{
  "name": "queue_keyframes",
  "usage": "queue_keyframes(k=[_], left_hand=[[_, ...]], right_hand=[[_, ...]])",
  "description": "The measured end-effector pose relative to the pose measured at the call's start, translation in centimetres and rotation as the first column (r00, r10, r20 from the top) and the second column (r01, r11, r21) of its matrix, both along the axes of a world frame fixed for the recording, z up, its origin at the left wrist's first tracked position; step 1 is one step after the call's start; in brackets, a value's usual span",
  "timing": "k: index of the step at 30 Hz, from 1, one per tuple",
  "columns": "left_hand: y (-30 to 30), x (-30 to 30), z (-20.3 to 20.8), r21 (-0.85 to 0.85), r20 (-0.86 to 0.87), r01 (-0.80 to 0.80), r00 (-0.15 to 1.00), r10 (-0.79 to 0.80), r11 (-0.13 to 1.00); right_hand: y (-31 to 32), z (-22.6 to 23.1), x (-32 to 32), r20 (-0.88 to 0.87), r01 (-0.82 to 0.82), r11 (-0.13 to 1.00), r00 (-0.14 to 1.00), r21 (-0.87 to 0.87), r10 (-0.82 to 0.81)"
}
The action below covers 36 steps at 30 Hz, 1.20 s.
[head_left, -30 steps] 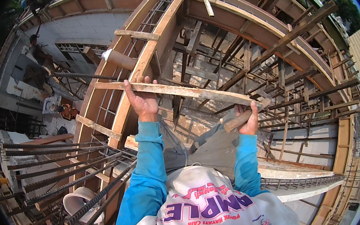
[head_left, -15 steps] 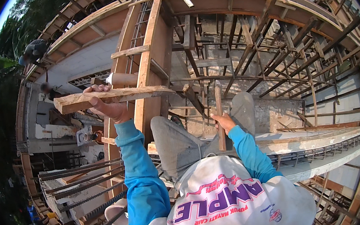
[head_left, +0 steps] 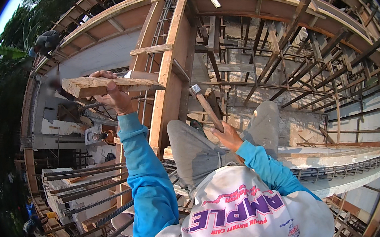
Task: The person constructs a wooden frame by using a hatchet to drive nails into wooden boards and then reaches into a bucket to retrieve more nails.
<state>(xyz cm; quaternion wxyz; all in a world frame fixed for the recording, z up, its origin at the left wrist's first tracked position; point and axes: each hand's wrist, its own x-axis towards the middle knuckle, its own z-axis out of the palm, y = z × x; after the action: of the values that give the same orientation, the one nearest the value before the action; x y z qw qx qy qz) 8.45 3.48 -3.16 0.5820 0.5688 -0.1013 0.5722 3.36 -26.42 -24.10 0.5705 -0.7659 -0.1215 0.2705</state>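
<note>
My left hand (head_left: pixel 117 98) is closed around a short, rough-cut wooden board (head_left: pixel 96 86), raised on the left with its far end over the timber formwork (head_left: pixel 167 77). The thumb presses on the near side and the other fingers wrap over the back. In front of my right knee, my right hand (head_left: pixel 228 136) grips a hammer (head_left: pixel 208 109) by its wooden handle. Its metal head points up and to the left, beside the formwork and apart from the board. Partly hidden behind the board is a pale cylinder whose kind I cannot tell.
Steel rebar (head_left: pixel 143 104) runs inside the formwork channel, bridged by a wooden crosspiece (head_left: pixel 151 49). Ribbed bars (head_left: pixel 91 193) stick out at lower left. Below, a deep drop holds several timber props (head_left: pixel 281 60). A person (head_left: pixel 48 43) is at the far left.
The hammer has swung from nearly upright to tilted left, and its head now shows. My left hand has turned the board slightly and moved it a little up.
</note>
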Motion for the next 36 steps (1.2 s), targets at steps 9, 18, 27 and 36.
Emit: queue_keyframes(k=[9, 18, 27, 36], left_hand=[[2.4, 0.1, -2.7, -0.02, -0.119, 0.095, 0.988, -0.097, 0.995], [1.9, 0.9, -2.8, -0.022, -0.102, -0.077, 0.992, 0.075, 0.997], [3.8, 0.1, -3.2, -0.086, -0.082, -0.035, 0.996, 0.028, 0.996], [2.9, 1.7, -2.2, -0.116, -0.041, -0.007, 0.999, 0.002, 0.993]], right_hand=[[4.0, 5.4, 1.4, 0.12, -0.072, 0.992, 0.991, 0.1, 0.06], [10.8, 8.0, 2.0, 0.182, -0.005, 0.952, 0.982, 0.305, -0.053], [8.7, 4.7, 3.0, -0.171, -0.197, 0.977, 0.963, 0.078, 0.207], [14.6, 1.4, 4.3, -0.029, -0.143, 0.985, 0.989, 0.094, 0.147]])
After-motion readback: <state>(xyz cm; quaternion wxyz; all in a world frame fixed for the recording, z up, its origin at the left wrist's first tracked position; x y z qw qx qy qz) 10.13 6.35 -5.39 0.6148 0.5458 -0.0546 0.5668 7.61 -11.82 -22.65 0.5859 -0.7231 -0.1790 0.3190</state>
